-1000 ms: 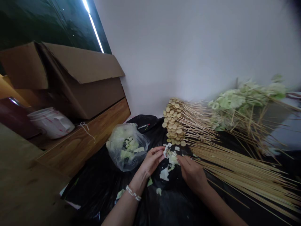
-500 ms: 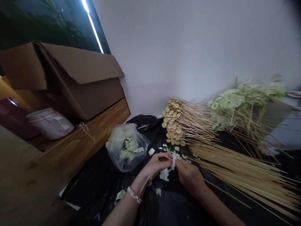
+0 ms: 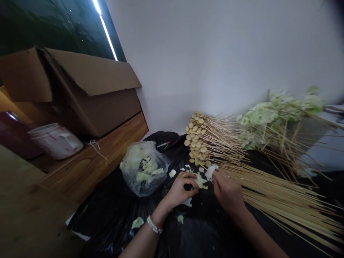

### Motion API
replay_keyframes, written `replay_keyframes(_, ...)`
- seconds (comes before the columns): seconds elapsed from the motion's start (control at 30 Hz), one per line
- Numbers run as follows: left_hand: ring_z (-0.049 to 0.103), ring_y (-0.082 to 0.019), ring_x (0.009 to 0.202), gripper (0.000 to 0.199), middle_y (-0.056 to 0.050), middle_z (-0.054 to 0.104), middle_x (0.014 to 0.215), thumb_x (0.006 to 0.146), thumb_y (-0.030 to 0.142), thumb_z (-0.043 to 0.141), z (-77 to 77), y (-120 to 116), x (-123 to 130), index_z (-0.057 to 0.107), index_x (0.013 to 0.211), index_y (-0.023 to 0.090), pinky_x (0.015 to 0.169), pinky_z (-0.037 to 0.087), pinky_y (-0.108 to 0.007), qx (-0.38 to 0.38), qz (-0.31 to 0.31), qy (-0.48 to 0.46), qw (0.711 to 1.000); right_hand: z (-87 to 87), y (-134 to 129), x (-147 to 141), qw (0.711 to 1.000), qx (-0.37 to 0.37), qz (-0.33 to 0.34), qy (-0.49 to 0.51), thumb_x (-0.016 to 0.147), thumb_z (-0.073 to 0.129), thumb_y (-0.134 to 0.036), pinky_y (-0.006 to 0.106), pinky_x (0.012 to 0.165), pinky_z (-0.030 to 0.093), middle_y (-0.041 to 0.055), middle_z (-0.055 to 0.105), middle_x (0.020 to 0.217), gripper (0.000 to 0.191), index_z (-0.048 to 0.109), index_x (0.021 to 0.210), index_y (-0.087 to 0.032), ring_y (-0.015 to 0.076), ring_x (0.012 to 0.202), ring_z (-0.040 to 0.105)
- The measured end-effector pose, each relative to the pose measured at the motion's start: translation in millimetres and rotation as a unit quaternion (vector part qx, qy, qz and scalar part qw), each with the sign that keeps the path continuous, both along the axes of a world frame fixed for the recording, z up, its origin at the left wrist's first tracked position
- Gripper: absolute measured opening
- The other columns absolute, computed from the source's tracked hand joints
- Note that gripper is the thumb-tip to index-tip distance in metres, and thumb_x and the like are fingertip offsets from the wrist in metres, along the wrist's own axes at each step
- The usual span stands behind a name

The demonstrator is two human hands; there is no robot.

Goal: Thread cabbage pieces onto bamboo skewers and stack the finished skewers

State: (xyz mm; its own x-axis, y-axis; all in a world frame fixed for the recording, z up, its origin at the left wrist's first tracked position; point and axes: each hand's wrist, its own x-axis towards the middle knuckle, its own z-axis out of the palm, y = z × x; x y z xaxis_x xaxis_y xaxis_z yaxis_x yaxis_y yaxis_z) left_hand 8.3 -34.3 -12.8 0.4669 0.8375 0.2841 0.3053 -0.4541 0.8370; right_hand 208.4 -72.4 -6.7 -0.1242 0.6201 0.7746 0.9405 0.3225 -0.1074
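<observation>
Fingers of the right hand (image 3: 228, 190) pinch a white piece (image 3: 211, 172); those of the left hand (image 3: 179, 190) are apart, near leaf scraps (image 3: 200, 181).

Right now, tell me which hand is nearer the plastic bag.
Left. The left hand is just right of the bag; the right hand is farther right, beside the sticks, a white piece in its fingers.

Right forearm (image 3: 258, 229): cut off at bottom edge
Loose skewers (image 3: 290, 200): tips cut off, right
Leafy skewers (image 3: 268, 114): blurred
</observation>
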Motion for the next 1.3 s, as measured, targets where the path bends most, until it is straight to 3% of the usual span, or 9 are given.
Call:
replay_keyframes(0.13, 0.058, -0.019, 0.096, 0.022, -0.003, 0.067, 0.094, 0.069, 0.013, 0.072, -4.3, 0, 0, 0.067, 0.089, 0.022, 0.087, 0.042, -0.031, 0.028, 0.047, 0.037, 0.998, -2.5, -1, -3, 1.000, -0.009, 0.003, -0.011, 0.094, 0.044, -0.017, 0.025, 0.063, 0.035, 0.0032, 0.064, 0.075, 0.020, 0.065, 0.095, -0.016, 0.0147, 0.066, 0.057)
replay_keyframes(0.23, 0.059, -0.019, 0.091, 0.015, -0.003, 0.067, 0.091, 0.075, 0.016, 0.067, -6.1, 2, 0, 0.066, 0.089, 0.021, 0.085, 0.043, -0.030, 0.033, 0.061, 0.035, 0.997, -3.2, -1, -4, 1.000, -0.015, 0.004, -0.004, 0.094, 0.044, -0.018, 0.025, 0.063, 0.036, 0.0029, 0.065, 0.075, 0.021, 0.064, 0.093, -0.016, 0.0147, 0.066, 0.058)
replay_keyframes(0.37, 0.058, -0.015, 0.073, 0.013, -0.001, 0.064, 0.078, 0.075, 0.027, 0.069, -6.5, 9, 1, 0.062, 0.082, 0.018, 0.070, 0.045, -0.026, -0.068, 0.114, -0.105, 0.986, -4.4, 1, -4, 0.999, -0.015, 0.007, 0.032, 0.095, 0.043, -0.020, 0.025, 0.070, 0.041, 0.0058, 0.068, 0.086, 0.022, 0.062, 0.104, -0.014, 0.0158, 0.074, 0.061)
replay_keyframes(0.57, 0.056, -0.007, 0.068, 0.033, -0.003, 0.065, 0.099, 0.070, 0.038, 0.076, 1.4, 12, -4, 0.052, 0.082, 0.018, 0.057, 0.042, -0.017, -0.318, 0.092, -0.361, 0.872, -7.5, 2, -7, 0.998, -0.029, 0.008, 0.062, 0.095, 0.044, -0.026, 0.028, 0.073, 0.047, 0.0112, 0.068, 0.100, 0.029, 0.055, 0.118, -0.011, 0.0190, 0.084, 0.065)
replay_keyframes(0.63, 0.054, -0.005, 0.064, 0.033, -0.003, 0.065, 0.097, 0.070, 0.036, 0.076, 2.8, 10, -4, 0.051, 0.081, 0.018, 0.054, 0.040, -0.014, -0.375, 0.063, -0.395, 0.836, -8.7, 1, -10, 0.995, -0.051, 0.035, 0.079, 0.094, 0.047, -0.032, 0.029, 0.074, 0.049, 0.0107, 0.068, 0.097, 0.035, 0.051, 0.123, -0.012, 0.0195, 0.084, 0.066)
replay_keyframes(0.73, 0.054, -0.004, 0.060, 0.034, 0.000, 0.063, 0.081, 0.070, 0.034, 0.078, 1.5, 7, -2, 0.052, 0.081, 0.017, 0.052, 0.039, -0.013, -0.409, 0.037, -0.406, 0.816, -11.1, -3, -16, 0.988, -0.085, 0.084, 0.095, 0.091, 0.053, -0.042, 0.030, 0.075, 0.051, 0.0112, 0.068, 0.099, 0.049, 0.044, 0.130, -0.013, 0.0207, 0.087, 0.066)
replay_keyframes(0.9, 0.058, -0.006, 0.063, 0.038, 0.004, 0.059, 0.072, 0.066, 0.034, 0.081, -1.6, 2, 1, 0.053, 0.084, 0.017, 0.063, 0.046, -0.018, -0.416, 0.004, -0.376, 0.828, -13.1, -7, -24, 0.977, -0.143, 0.122, 0.103, 0.087, 0.056, -0.046, 0.032, 0.073, 0.052, 0.0113, 0.068, 0.104, 0.060, 0.039, 0.133, -0.012, 0.0224, 0.092, 0.066)
replay_keyframes(1.13, 0.061, -0.011, 0.075, 0.042, -0.002, 0.067, 0.085, 0.059, 0.025, 0.086, 2.0, -1, 4, 0.058, 0.090, 0.015, 0.072, 0.045, -0.023, -0.314, -0.028, -0.320, 0.894, -9.3, -5, -22, 0.947, -0.228, 0.131, 0.185, 0.083, 0.059, -0.039, 0.029, 0.062, 0.049, 0.0066, 0.069, 0.098, 0.060, 0.039, 0.134, -0.014, 0.0148, 0.061, 0.062)
replay_keyframes(1.3, 0.061, -0.014, 0.079, 0.040, -0.002, 0.066, 0.085, 0.060, 0.026, 0.085, 4.6, -2, 5, 0.059, 0.090, 0.016, 0.076, 0.045, -0.026, -0.294, -0.022, -0.310, 0.904, -10.3, -4, -21, 0.924, -0.258, 0.158, 0.234, 0.083, 0.059, -0.041, 0.027, 0.057, 0.047, 0.0069, 0.070, 0.097, 0.060, 0.040, 0.134, -0.015, 0.0127, 0.054, 0.057)
